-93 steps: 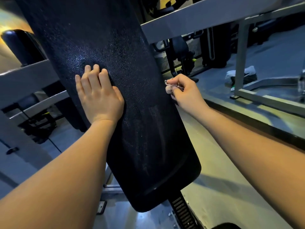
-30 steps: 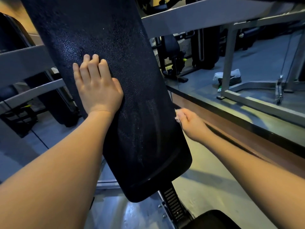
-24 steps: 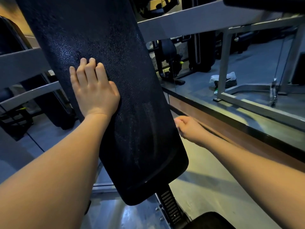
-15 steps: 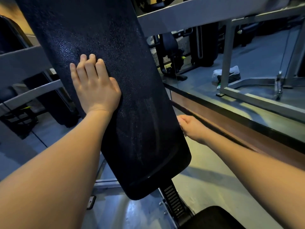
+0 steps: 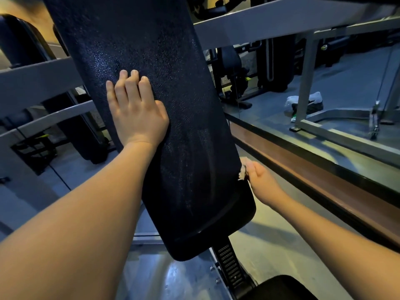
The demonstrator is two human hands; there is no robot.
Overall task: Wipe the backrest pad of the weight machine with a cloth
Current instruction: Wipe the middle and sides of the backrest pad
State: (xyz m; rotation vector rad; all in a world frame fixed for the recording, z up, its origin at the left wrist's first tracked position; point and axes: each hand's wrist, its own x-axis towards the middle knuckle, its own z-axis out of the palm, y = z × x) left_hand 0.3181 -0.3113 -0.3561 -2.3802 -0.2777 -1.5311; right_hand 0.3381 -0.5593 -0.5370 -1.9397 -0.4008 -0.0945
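Observation:
The long black backrest pad point(image 5: 164, 87) runs from the top of the view down to the lower middle, with faint wipe streaks on its lower half. My left hand point(image 5: 135, 111) lies flat on the pad's left side, fingers straight and pointing up. My right hand point(image 5: 260, 180) is at the pad's lower right edge, fingers curled round a small pale cloth point(image 5: 242, 173) pressed against that edge. Most of the cloth is hidden inside the hand.
A ribbed black post point(image 5: 227, 263) holds the pad above the black seat point(image 5: 281, 289) at the bottom right. Grey frame bars point(image 5: 39, 81) cross behind the pad. A mirror with a brown ledge point(image 5: 313, 176) runs along the right. A shoe point(image 5: 307, 105) shows in the mirror.
My right hand slid down the pad's right edge from mid height to its lower part, holding the cloth throughout. My left hand stayed flat on the pad.

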